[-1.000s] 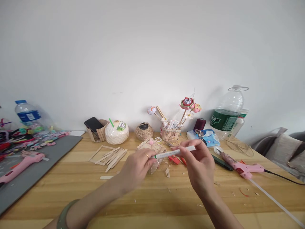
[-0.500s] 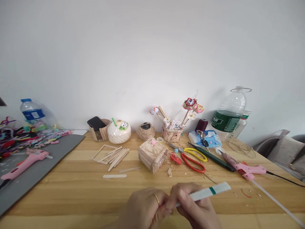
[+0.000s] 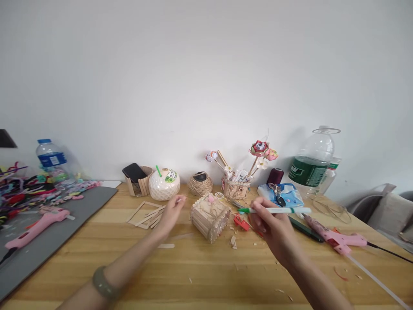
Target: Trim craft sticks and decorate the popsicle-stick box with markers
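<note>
While gripping a green-tipped marker (image 3: 281, 210) in the right hand (image 3: 271, 223) and holding the left hand (image 3: 172, 214), open or closed impossible to tell, near wooden sticks (image 3: 146, 218), risks streaking the box (image 3: 206, 217), toward the table's (image 3: 155, 280) back edge, by drifting leftward.

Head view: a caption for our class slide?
Right hand holding a green-and-white marker near a craft-stick box, left hand by craft sticks.
</note>
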{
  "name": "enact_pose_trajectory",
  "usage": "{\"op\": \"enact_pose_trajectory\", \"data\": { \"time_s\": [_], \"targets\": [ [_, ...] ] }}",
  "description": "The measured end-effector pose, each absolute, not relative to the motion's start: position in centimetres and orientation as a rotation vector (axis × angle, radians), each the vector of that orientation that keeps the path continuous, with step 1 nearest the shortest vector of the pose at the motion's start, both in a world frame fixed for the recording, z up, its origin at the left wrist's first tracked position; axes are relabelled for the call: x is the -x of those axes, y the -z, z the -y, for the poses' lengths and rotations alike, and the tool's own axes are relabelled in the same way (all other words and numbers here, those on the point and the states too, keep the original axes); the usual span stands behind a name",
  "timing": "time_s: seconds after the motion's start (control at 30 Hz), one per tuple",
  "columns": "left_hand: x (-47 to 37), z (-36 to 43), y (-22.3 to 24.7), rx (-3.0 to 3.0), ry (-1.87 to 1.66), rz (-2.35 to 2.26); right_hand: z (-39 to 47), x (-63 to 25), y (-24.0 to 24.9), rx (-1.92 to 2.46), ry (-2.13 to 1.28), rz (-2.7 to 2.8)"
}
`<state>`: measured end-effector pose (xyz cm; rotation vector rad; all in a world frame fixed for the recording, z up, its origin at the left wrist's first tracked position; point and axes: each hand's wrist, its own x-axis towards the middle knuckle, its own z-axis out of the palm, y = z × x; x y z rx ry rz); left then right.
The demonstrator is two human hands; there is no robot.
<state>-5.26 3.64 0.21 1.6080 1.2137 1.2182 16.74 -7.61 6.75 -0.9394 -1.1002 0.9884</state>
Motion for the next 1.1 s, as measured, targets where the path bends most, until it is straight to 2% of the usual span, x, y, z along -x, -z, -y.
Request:
{"op": "enact_pose_trajectory", "data": {
  "time_s": [0.17, 0.37, 0.63, 1.1],
  "targets": [
    [1.4, -3.6, 1.6, -1.431, -1.269, -1.209, 3.8, -16.3, -5.8, 0.987, -0.990, 1.224],
    [-1.0, -3.6, 1.3, -1.397, -1.366, -1.153, 1.0, -14.8, -4.9, 0.982, -0.994, 1.311],
    [-0.5, -6.1, -0.3, -1.565, -1.526, -1.042, -0.2, -13.8, -5.1, 0.970, -0.892, 1.423],
    [-0.1, -6.3, 0.4, -1.703, -1.489, -0.914, 0.3, -13.6, -0.7, 0.949, -0.633, 1.477]
  ]
}}
